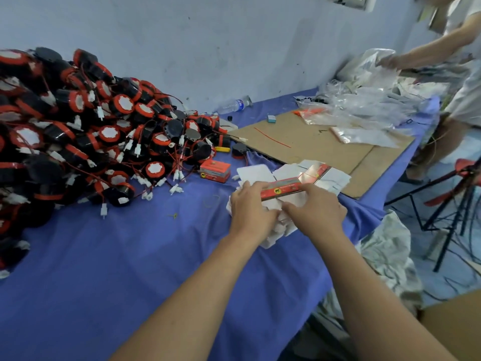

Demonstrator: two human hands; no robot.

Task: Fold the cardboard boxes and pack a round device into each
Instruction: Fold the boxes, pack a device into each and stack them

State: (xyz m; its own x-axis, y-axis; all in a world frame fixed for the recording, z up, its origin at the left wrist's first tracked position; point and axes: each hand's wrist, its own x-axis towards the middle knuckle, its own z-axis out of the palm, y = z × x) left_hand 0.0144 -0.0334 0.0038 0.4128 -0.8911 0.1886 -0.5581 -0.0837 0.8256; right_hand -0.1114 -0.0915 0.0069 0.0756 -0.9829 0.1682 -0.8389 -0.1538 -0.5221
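Both hands are on one flat box in the middle of the worktop. The left hand curls its fingers over the box's left end. The right hand holds the right end, with one finger pointing left along the near edge. The flat box is red on top and lies on a stack of flat boxes that show white.

One folded box stands just far and left of the hands. Past it, a big pile of round devices, black and red with white plugs, fills the left side. A cardboard sheet lies far right, with plastic bags on it. A water bottle lies by the wall. Another person reaches into the bags.
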